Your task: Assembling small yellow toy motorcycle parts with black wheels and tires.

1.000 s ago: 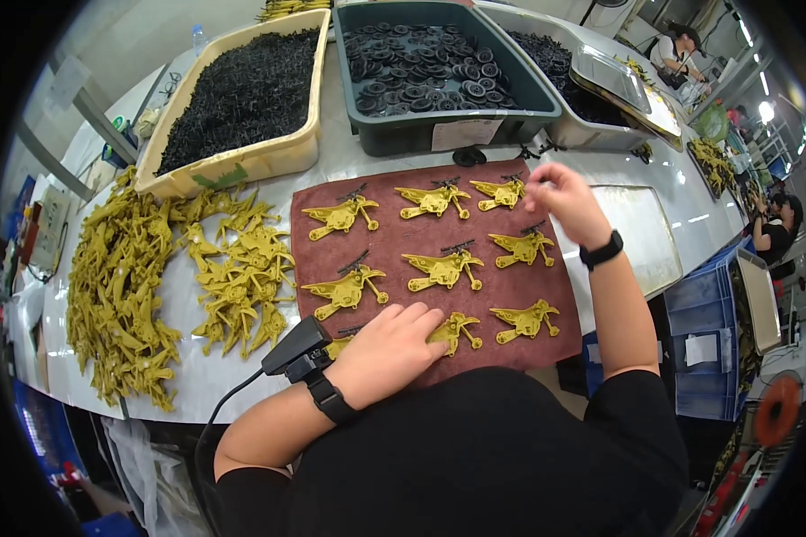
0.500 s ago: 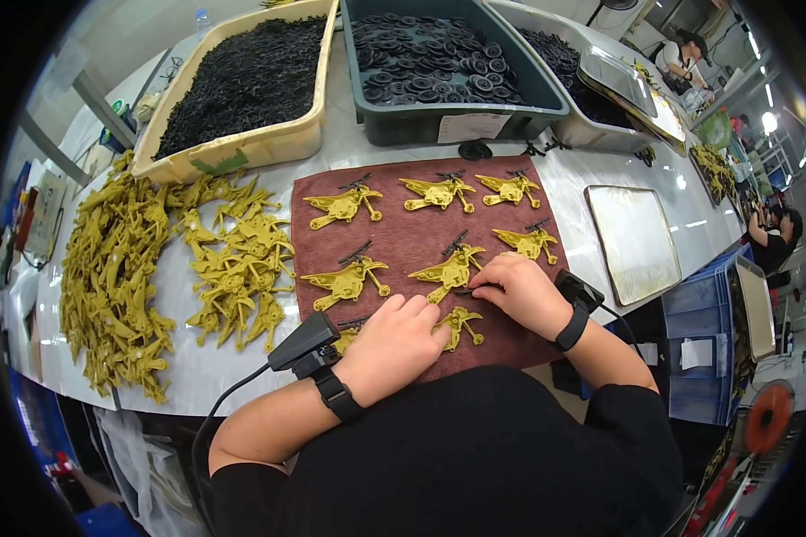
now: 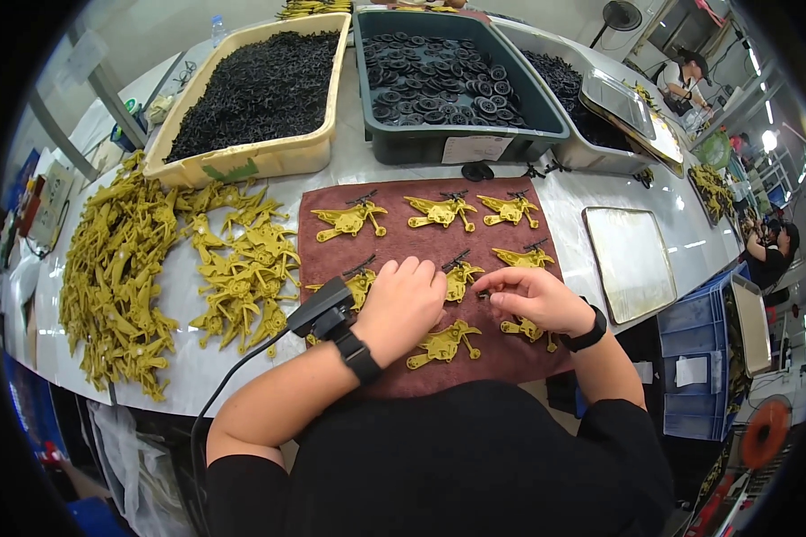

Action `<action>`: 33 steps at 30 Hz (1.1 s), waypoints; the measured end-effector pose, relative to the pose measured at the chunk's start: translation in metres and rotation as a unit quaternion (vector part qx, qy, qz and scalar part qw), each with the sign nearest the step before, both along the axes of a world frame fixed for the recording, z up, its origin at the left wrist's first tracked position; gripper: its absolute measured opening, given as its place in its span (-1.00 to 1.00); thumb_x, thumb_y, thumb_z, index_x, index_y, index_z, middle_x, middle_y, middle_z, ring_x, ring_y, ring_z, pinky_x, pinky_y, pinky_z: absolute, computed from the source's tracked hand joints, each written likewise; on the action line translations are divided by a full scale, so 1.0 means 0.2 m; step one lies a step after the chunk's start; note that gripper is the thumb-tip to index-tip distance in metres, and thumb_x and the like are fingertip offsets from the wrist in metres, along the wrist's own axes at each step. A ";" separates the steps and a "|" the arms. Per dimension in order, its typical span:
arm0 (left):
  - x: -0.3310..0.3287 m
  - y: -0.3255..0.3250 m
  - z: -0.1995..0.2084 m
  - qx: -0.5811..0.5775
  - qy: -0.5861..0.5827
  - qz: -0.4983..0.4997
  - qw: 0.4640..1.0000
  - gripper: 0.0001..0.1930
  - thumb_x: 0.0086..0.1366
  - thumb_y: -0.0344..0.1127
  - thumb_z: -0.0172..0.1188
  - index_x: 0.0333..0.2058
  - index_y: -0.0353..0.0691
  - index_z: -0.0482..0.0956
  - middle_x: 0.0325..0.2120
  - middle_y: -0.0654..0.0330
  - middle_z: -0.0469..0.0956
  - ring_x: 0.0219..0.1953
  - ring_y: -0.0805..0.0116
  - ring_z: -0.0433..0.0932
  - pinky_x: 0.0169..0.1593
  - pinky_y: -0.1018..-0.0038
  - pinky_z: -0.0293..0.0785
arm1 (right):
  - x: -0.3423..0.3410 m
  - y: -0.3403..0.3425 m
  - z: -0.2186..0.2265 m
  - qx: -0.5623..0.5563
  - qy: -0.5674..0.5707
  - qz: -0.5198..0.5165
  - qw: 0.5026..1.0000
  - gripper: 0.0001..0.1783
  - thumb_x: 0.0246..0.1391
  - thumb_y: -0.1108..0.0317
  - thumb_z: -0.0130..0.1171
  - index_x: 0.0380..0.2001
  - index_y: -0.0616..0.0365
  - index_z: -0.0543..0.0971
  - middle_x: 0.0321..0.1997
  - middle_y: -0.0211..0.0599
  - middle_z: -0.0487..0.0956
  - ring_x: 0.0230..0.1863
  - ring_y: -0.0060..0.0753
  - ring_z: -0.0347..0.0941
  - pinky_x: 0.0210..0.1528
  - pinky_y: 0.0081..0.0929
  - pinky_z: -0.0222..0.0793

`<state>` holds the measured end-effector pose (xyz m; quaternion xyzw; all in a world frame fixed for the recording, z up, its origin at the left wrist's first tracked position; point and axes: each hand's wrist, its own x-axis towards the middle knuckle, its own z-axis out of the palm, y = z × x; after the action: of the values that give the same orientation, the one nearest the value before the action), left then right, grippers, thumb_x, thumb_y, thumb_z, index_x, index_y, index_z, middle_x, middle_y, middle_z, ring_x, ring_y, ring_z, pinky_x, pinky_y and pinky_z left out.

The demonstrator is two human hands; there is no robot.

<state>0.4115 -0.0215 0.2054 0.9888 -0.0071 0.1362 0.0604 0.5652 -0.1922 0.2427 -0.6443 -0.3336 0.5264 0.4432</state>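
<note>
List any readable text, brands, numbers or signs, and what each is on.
None legible.
White label on the dark green bin: marks too small to read.
White paper on the blue crate: too blurred; can't tell if printed.

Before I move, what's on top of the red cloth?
On the red cloth: yellow parts, some with black pieces. The left hand and right hand hide whatever lies beneath them.

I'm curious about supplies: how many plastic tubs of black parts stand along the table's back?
3: cream rectangular plastic tub, left; dark green rectangular plastic tub, middle; grey rectangular plastic tub, right. Others may be hidden.
</note>
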 end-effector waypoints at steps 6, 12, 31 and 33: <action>0.09 0.05 -0.02 0.038 0.043 0.001 0.998 -0.60 -0.07 -0.21 0.30 -0.24 -0.26 0.50 -0.39 0.23 0.42 -0.25 0.31 0.40 -0.22 0.41 0.31 | -0.03 0.00 -0.04 0.078 -0.168 0.036 0.982 -0.66 -0.03 0.57 0.18 -0.11 0.20 0.52 -0.37 -0.45 0.41 -0.30 -0.60 0.40 -0.26 -0.63 0.36; 0.00 0.02 0.06 0.025 -0.003 -0.014 1.000 -0.64 -0.04 -0.30 0.22 -0.20 -0.24 0.50 -0.36 0.20 0.43 -0.27 0.28 0.41 -0.25 0.40 0.33 | -0.04 0.01 -0.11 0.159 -0.370 -0.007 0.915 -0.78 -0.18 0.59 0.26 -0.37 0.12 0.62 -0.36 -0.42 0.43 -0.35 -0.45 0.40 -0.24 -0.56 0.34; -0.27 -0.06 -0.06 -0.178 0.114 -0.223 0.952 -0.58 0.20 -0.39 -0.06 0.04 -0.37 0.37 0.10 0.04 0.34 0.14 0.16 0.34 0.17 0.37 0.29 | -0.12 0.13 -0.15 0.068 -0.457 0.155 0.873 -0.90 -0.13 0.51 0.18 -0.45 0.22 0.53 -0.42 -0.20 0.50 -0.31 -0.09 0.45 -0.26 -0.31 0.38; -0.27 -0.06 -0.06 -0.191 0.134 -0.209 0.950 -0.58 0.20 -0.39 -0.07 0.05 -0.37 0.37 0.11 0.05 0.33 0.15 0.17 0.33 0.18 0.37 0.28 | -0.14 0.13 -0.15 0.060 -0.458 0.156 0.873 -0.92 -0.14 0.53 0.16 -0.47 0.22 0.51 -0.42 -0.19 0.47 -0.31 -0.08 0.44 -0.27 -0.29 0.38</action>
<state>0.3571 -0.0338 0.1937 0.9441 -0.1796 -0.0141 0.2761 0.5382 -0.1660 0.2128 -0.7250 -0.6264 0.2134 0.1909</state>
